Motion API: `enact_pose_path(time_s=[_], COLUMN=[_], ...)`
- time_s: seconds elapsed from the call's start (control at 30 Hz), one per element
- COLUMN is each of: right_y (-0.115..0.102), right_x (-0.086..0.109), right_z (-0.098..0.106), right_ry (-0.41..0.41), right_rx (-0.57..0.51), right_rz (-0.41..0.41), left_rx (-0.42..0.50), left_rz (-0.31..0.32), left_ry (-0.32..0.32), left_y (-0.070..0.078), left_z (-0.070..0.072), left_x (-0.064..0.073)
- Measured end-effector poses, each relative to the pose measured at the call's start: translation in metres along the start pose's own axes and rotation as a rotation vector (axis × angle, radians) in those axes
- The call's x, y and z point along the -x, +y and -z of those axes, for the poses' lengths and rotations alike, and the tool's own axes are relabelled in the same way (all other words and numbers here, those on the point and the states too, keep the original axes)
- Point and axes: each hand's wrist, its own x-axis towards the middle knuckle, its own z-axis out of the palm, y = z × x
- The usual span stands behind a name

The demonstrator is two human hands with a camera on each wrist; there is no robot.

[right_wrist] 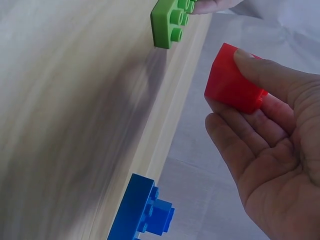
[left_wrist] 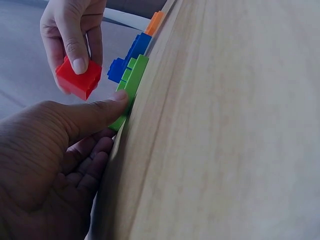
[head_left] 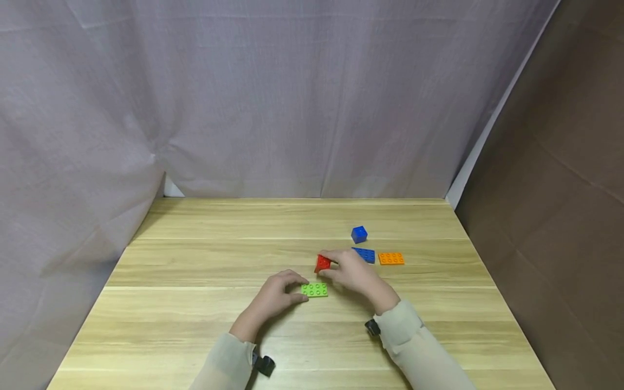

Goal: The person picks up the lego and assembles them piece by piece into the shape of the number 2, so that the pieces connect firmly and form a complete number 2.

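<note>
My right hand [head_left: 352, 272] pinches a red toy brick [head_left: 322, 264] between thumb and fingers, raised over the table. In the right wrist view the red brick [right_wrist: 232, 80] is tilted, its studs turned toward the palm. A flat light-green brick [head_left: 314, 290] with two rows of studs lies on the wood, studs up. My left hand [head_left: 275, 295] holds its left end, the thumb on the near edge and the fingers at the far edge. The left wrist view shows the thumb against the green brick [left_wrist: 131, 85], with the red brick [left_wrist: 78, 80] above it.
Behind my right hand lies a flat blue brick [head_left: 365, 255], partly covered by it. An orange brick [head_left: 391, 259] lies to its right, and a small blue cube-like brick [head_left: 359, 234] stands farther back. Grey cloth [head_left: 292, 108] hangs behind the wooden table [head_left: 205, 260].
</note>
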Motion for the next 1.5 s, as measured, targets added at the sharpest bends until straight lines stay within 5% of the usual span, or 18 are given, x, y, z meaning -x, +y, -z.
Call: enact_pose_path(time_s=[1.5], right_y=[-0.024], right_x=[0.019], right_z=[-0.016], right_ry=[-0.085], right_rx=[-0.066], right_rz=[0.152], left_rx=[0.024], left_rz=[0.003], left_ry=[0.003], left_y=[0.001], left_z=[0.001], left_x=[0.001])
